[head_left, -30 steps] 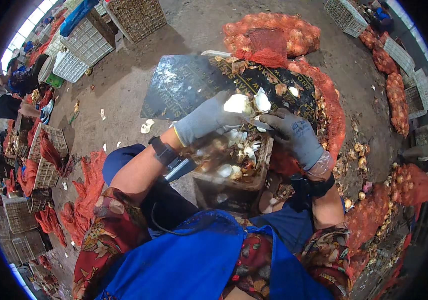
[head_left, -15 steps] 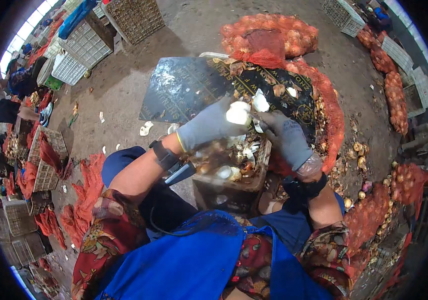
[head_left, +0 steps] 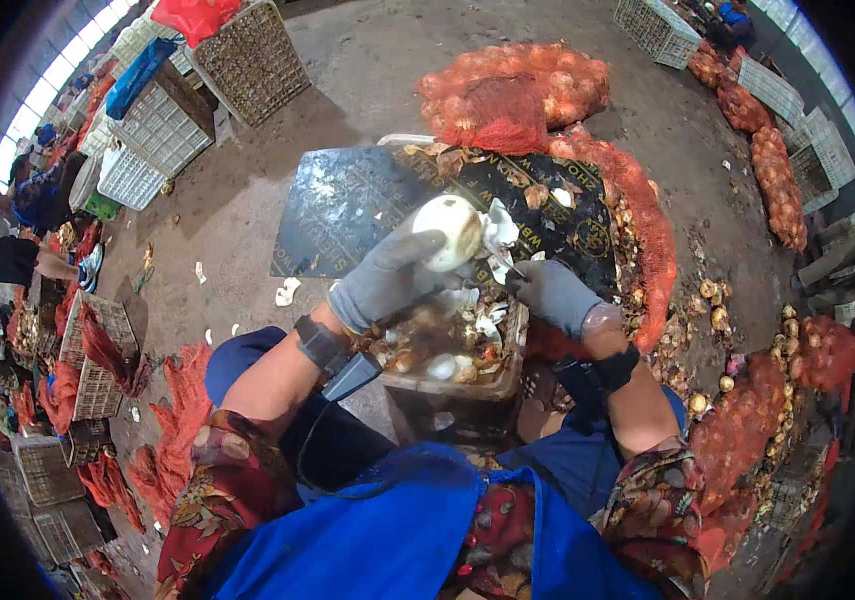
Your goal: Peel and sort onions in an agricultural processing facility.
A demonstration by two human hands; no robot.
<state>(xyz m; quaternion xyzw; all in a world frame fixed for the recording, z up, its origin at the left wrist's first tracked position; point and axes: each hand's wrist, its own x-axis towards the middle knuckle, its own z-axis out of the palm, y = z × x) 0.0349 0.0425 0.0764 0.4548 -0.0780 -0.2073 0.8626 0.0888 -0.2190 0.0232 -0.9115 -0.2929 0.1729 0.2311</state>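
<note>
My left hand (head_left: 385,284), in a grey glove, grips a large white onion (head_left: 451,230) over the dark board. Loose white peel (head_left: 499,229) hangs at the onion's right side. Close by on the right, my gloved right hand (head_left: 558,296) is closed with its fingers toward the peel; a thin edge shows at the fingertips, but what it belongs to is mostly hidden. Below both hands stands a brown box (head_left: 438,388) filled with onion skins and a few pale onion pieces (head_left: 448,367). The black board (head_left: 333,205) behind it carries scattered skins.
Red mesh sacks of onions lie beyond the board (head_left: 518,88) and curve along its right side (head_left: 656,245). More sacks (head_left: 743,430) and loose onions cover the floor at right. Plastic crates (head_left: 253,65) stand far left. An empty red net (head_left: 183,410) lies left of my knee.
My left hand has drawn lower and turned, so the onion shows larger and rounder. The peel has come away farther at its right side. My right hand has dropped slightly.
</note>
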